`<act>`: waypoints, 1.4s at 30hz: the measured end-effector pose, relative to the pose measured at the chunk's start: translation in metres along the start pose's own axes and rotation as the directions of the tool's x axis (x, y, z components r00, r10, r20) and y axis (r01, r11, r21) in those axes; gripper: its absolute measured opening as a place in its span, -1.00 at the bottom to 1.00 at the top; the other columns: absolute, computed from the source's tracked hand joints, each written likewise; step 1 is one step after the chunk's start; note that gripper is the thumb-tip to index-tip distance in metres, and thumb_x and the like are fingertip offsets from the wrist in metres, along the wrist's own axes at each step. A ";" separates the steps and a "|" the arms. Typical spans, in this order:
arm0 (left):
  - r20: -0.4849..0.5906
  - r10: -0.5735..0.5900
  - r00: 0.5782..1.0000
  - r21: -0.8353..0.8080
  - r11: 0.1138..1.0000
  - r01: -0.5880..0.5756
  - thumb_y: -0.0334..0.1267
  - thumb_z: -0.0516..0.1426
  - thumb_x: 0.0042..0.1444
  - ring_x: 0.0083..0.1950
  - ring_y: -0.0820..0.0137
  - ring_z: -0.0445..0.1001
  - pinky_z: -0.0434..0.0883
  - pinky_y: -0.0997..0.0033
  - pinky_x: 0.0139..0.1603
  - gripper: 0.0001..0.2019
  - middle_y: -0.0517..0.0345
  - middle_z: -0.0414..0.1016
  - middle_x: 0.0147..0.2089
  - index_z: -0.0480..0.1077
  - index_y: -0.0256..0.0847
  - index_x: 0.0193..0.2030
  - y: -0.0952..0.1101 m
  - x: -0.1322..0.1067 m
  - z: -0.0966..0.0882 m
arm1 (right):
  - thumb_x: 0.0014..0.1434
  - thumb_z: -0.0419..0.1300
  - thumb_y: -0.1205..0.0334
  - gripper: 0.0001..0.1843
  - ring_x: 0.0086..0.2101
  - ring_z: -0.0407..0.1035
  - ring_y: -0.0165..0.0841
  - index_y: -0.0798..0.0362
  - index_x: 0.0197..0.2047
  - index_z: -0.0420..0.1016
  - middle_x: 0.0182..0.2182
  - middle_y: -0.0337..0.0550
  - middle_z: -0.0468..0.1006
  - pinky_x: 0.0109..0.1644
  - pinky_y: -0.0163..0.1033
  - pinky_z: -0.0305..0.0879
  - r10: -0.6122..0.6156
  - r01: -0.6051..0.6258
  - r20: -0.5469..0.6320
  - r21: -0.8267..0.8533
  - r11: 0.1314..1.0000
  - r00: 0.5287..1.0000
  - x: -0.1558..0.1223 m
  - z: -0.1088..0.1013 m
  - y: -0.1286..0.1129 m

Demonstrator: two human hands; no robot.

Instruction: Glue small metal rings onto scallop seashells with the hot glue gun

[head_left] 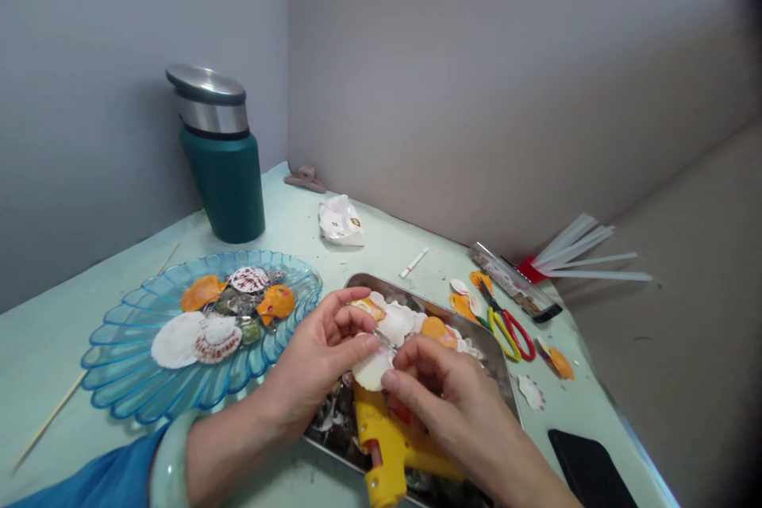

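Observation:
My left hand [330,353] is closed in a pinch on one end of a thin silvery piece [386,340], too small to name. My right hand [449,393] is closed at its other end, with the thumb on the edge of a pale scallop shell [370,375]. Both hands are over a metal tray [513,393] holding white and orange shells [398,323]. Below the pale shell a yellow glue gun [386,444] lies across the tray, partly hidden by my right hand.
To the left, a blue scalloped dish [113,365] holds shells and stones. A green bottle [229,182] stands behind it. Right of the tray are scissors [512,333], loose shells [532,394], a black phone-like slab [589,468], and a clear box [515,286] beside translucent sticks [577,254].

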State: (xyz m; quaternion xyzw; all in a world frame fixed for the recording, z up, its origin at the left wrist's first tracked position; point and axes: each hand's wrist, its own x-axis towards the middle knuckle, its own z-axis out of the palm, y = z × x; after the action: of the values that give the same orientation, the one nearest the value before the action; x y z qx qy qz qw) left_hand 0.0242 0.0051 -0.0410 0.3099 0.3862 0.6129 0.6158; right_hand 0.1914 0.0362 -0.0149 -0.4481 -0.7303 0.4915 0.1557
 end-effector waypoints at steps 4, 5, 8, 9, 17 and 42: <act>0.015 0.019 1.000 0.040 0.999 -0.020 -0.40 0.27 0.00 -0.29 0.49 0.38 0.32 0.51 -0.26 -0.57 0.27 0.39 -0.31 0.28 -0.18 0.02 0.001 0.000 0.001 | 0.18 0.11 0.14 -0.71 -0.60 0.15 -0.46 0.03 -0.55 0.27 -0.64 -0.32 0.30 -0.52 -0.33 0.04 -0.050 0.041 -0.041 -0.193 0.980 0.998 0.000 0.001 -0.004; 0.021 0.018 1.000 0.045 0.999 -0.019 -0.40 0.27 -0.01 -0.29 0.49 0.38 0.32 0.50 -0.25 -0.57 0.27 0.39 -0.31 0.28 -0.18 0.01 0.001 0.000 0.001 | 0.18 0.10 0.15 -0.70 -0.60 0.14 -0.46 0.03 -0.56 0.25 -0.65 -0.32 0.29 -0.51 -0.32 0.04 -0.065 0.052 -0.054 -0.219 0.974 0.996 0.000 0.001 -0.005; 0.050 0.017 0.999 0.060 0.998 -0.020 -0.40 0.26 0.00 -0.30 0.49 0.37 0.31 0.50 -0.27 -0.58 0.27 0.39 -0.31 0.27 -0.17 0.00 0.001 -0.001 0.001 | 0.17 0.08 0.17 -0.69 -0.59 0.14 -0.45 0.03 -0.58 0.22 -0.65 -0.33 0.26 -0.51 -0.32 0.03 -0.100 0.081 -0.061 -0.263 0.961 0.993 0.000 0.001 -0.009; 0.059 0.018 0.998 0.065 0.998 -0.022 -0.40 0.25 0.01 -0.30 0.49 0.36 0.30 0.49 -0.27 -0.58 0.27 0.39 -0.31 0.26 -0.16 0.01 0.000 -0.001 0.001 | 0.17 0.08 0.18 -0.69 -0.59 0.14 -0.45 0.03 -0.58 0.22 -0.65 -0.33 0.26 -0.51 -0.32 0.02 -0.102 0.083 -0.056 -0.267 0.960 0.993 0.000 0.001 -0.010; 0.078 0.026 0.997 0.115 0.993 -0.035 -0.41 0.23 0.00 -0.27 0.46 0.35 0.29 0.46 -0.23 -0.56 0.26 0.37 -0.32 0.23 -0.19 0.03 0.000 0.001 0.002 | 0.14 0.08 0.24 -0.72 -0.60 0.12 -0.48 0.05 -0.59 0.21 -0.66 -0.35 0.21 -0.53 -0.36 0.00 -0.087 0.070 -0.058 -0.251 0.965 0.995 -0.002 0.004 -0.013; 0.114 -0.112 0.987 0.135 0.986 0.097 -0.25 0.22 0.08 -0.22 0.43 0.44 0.33 0.44 -0.14 -0.50 0.25 0.46 -0.34 0.20 -0.18 0.15 -0.002 0.001 0.004 | 0.25 0.02 0.22 -0.68 -0.60 0.15 -0.48 0.04 -0.55 0.20 -0.65 -0.35 0.26 -0.52 -0.37 0.02 -0.227 0.164 -0.130 -0.378 0.911 0.965 -0.005 0.001 -0.009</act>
State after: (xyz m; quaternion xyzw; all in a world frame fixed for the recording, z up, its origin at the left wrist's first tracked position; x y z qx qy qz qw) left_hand 0.0283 0.0066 -0.0408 0.3651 0.4025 0.5335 0.6482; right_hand 0.1890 0.0310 -0.0066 -0.4341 -0.8338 0.2893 0.1808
